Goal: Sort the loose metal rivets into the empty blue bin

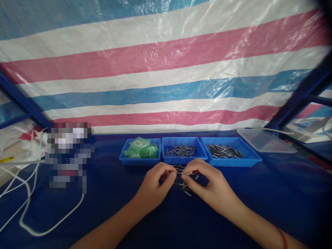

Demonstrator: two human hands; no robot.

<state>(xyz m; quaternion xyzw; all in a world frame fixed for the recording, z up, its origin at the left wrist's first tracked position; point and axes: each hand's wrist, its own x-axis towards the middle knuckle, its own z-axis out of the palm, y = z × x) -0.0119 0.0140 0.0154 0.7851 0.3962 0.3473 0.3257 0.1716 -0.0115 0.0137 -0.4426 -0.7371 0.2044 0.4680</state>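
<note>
Both of my hands meet over the blue table, pinching the two ends of one thin metal pin (179, 173). My left hand (157, 185) closes thumb and forefinger on its left end. On the right end, the thumb and forefinger of my right hand (211, 183) are pressed together. Loose metal pins (184, 188) lie scattered on the table beneath and between the hands, partly hidden by them. Just beyond stands the middle blue bin (181, 160), with similar pins (181, 150) inside. The exact kind of pin is too small to make out.
To the left, a blue bin (140, 162) holds green and clear plastic pieces (141, 147). The right blue bin (234, 162) contains many metal pins (223, 150). A translucent lid (267, 141) lies at the back right. White cables (28, 207) and a blurred-out object (68, 152) occupy the left side.
</note>
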